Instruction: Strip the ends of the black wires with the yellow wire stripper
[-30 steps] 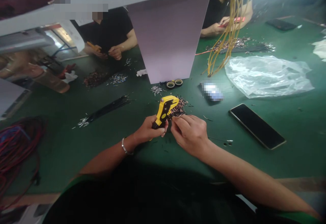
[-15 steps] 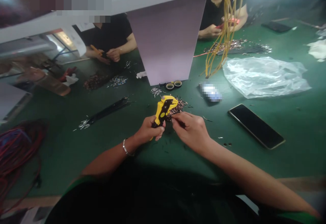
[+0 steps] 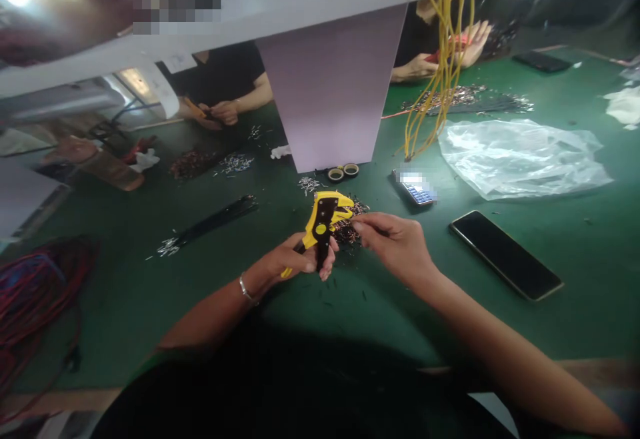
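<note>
My left hand (image 3: pixel 295 258) is wrapped round the handles of a yellow and black wire stripper (image 3: pixel 321 216), whose jaws point to the right. The handles stand spread apart. Just right of the jaws, the thumb and forefinger of my right hand (image 3: pixel 397 242) are pinched together. What they hold, if anything, is too small to make out. Behind and below the jaws lies a pile of short dark and copper-coloured wire pieces (image 3: pixel 350 234), partly covered by the tool and fingers.
Left lie a bundle of black wires (image 3: pixel 217 219) and coiled red cable (image 3: pixel 40 286). Tape rolls (image 3: pixel 336 174) sit by an upright panel (image 3: pixel 333 92). Right are a phone (image 3: pixel 506 254), a keypad phone (image 3: pixel 415 187), a plastic bag (image 3: pixel 520 159) and hanging yellow wires (image 3: pixel 440 59). Co-workers' hands (image 3: pixel 227 112) work opposite.
The wire stripper's handles have spread apart in my left hand, and the tool stands more upright. My right hand has shifted a little right and up, still pinched. The view has tilted slightly.
</note>
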`<state>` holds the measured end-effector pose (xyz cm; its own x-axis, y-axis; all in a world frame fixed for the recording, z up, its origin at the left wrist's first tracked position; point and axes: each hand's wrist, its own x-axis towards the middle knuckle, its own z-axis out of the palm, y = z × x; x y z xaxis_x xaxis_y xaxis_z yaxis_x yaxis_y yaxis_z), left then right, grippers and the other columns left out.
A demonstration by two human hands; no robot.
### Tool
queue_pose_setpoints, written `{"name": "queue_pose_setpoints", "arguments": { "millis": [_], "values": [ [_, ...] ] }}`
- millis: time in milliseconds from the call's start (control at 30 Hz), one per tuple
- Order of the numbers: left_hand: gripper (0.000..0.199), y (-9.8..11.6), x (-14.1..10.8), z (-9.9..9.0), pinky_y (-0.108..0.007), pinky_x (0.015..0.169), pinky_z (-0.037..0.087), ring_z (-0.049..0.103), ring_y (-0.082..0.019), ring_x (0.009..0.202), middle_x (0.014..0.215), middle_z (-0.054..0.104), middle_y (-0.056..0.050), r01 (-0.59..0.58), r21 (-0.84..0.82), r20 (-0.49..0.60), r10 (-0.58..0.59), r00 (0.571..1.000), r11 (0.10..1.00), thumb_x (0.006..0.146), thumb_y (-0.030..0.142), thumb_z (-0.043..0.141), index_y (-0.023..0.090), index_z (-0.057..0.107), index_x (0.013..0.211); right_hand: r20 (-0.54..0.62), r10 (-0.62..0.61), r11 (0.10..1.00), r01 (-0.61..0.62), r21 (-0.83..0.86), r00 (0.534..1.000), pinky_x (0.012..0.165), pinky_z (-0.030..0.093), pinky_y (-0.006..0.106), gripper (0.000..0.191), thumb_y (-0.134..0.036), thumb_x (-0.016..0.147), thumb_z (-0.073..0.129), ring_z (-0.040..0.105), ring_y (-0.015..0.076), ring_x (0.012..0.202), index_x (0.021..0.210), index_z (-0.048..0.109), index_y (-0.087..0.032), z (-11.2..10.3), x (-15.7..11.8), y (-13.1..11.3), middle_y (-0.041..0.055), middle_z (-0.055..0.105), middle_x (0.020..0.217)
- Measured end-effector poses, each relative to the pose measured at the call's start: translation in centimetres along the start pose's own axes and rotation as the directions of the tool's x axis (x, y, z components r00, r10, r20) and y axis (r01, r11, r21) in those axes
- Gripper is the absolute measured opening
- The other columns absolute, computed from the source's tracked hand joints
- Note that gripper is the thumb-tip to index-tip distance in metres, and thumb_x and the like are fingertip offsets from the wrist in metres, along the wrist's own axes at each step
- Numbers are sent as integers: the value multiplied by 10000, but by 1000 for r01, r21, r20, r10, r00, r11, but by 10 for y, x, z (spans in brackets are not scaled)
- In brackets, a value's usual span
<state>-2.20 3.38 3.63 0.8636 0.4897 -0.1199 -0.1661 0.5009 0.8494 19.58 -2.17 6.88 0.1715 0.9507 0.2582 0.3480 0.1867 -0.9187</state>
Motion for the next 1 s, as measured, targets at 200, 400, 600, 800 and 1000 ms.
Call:
{"name": "queue_pose_setpoints", "arguments": {
  "millis": [200,400,600,800,1000],
  "values": [
    [530,3,-1,-3,-395,668,500,594,-210,665,792,634,-82,26,-45,65,-23,998,999,592,274,759,130,656,1091,16,33,997,-34,71,999,474,462,253,178,-251,799,625,534,104,456,822,789,-184,-10,5,-2,-27,622,517],
    [548,4,-1,-5,-396,655,504,593,-214,670,794,614,-84,67,-68,157,-56,986,995,601,314,735,127,658,1111,10,57,993,-58,100,998,478,452,250,152,-259,789,636,528,99,466,754,760,-179,-12,9,2,-25,621,509],
    [509,3,-2,-2,-395,607,515,594,-217,626,749,608,-78,99,-40,177,-90,980,994,596,344,721,132,654,1053,55,102,986,-108,130,993,452,411,241,136,-265,773,628,491,88,451,731,726,-181,-12,10,-1,-31,602,510],
    [459,5,-2,3,-376,626,513,600,-206,629,754,637,-80,115,-85,173,-99,980,990,588,282,734,104,669,1007,110,216,964,-230,134,970,456,383,235,139,-291,771,631,468,81,465,684,688,-199,-11,8,-6,-32,581,519],
    [440,2,-3,3,-380,629,510,606,-205,631,756,632,-80,81,-95,153,-66,986,992,600,259,765,99,672,1000,125,259,944,-278,176,958,449,377,239,121,-295,753,639,457,80,450,695,680,-197,-9,8,-9,-38,574,514]
  ]
}}
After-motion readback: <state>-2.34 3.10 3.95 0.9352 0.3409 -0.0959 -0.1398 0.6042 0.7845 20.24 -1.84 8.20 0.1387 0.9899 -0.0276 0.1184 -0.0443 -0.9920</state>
